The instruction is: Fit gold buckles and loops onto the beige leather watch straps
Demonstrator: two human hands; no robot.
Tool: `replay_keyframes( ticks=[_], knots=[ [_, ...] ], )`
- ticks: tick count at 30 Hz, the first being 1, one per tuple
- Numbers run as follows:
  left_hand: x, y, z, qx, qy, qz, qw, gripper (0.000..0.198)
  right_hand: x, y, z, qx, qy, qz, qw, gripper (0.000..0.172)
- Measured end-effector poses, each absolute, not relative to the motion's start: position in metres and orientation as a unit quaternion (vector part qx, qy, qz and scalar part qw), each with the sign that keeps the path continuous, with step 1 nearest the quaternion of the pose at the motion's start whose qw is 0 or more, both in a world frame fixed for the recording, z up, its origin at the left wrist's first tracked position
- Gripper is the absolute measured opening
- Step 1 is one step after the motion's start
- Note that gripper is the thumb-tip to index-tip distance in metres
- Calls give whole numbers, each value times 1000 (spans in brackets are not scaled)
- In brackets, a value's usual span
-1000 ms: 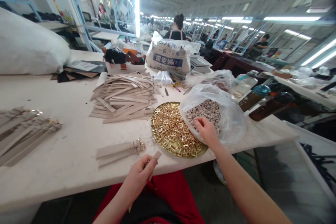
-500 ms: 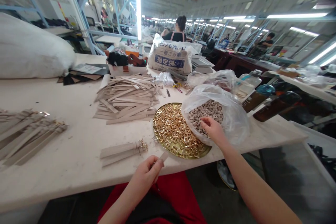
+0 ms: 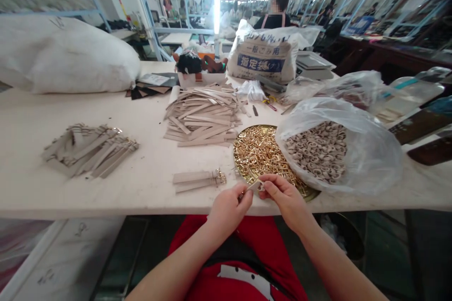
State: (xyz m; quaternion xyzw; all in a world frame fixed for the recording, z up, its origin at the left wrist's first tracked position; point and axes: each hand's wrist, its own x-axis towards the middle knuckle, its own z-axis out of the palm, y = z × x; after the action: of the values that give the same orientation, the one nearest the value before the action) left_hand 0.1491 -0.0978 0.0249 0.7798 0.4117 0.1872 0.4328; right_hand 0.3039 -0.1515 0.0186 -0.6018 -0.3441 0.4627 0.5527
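My left hand [image 3: 231, 207] is closed on a beige strip [image 3: 254, 185], whose end sticks out toward the right. At that end my right hand [image 3: 284, 197] pinches a small beige loop [image 3: 261, 186]. Both hands meet over the table's front edge, before a round tray of gold buckles [image 3: 257, 153]. Beige loops [image 3: 319, 150] fill an open clear plastic bag [image 3: 374, 150] that overlaps the tray's right side. Left of the hands lie a few strips with buckles [image 3: 196, 179]. A large pile of plain strips [image 3: 205, 115] is behind them.
Buckled strips [image 3: 93, 150] are heaped on the left of the table [image 3: 151, 197]. A big white sack [image 3: 70, 56] stands at the back left, a printed bag [image 3: 263, 59] at the back centre. Dark bottles [image 3: 427, 124] are at the right. A person [image 3: 277, 9] sits beyond the table.
My right hand has left the bag of loops and come to the strip's end with a loop. My left hand appears further right as the view has turned left.
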Motion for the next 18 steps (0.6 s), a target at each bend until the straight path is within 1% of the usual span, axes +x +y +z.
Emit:
replay_keyframes(
  ticks=[2,5,8,11,16,18],
  knots=[
    [147,-97,21,778,406,175,447,27,304,-153,13,-608,-366,451,542,31],
    [147,-95,18,760,376,159,506,26,304,-156,4,-601,-374,445,549,26],
    [146,-95,14,728,367,149,559,27,303,-157,-3,-568,-307,511,567,27],
    [143,-95,10,735,383,138,543,27,299,-155,-5,-555,-265,561,555,31],
    [141,-92,7,754,389,112,518,27,292,-155,-6,-603,-362,491,514,30],
    [143,-92,7,755,382,117,521,29,291,-155,-8,-594,-357,503,517,30]
  ],
)
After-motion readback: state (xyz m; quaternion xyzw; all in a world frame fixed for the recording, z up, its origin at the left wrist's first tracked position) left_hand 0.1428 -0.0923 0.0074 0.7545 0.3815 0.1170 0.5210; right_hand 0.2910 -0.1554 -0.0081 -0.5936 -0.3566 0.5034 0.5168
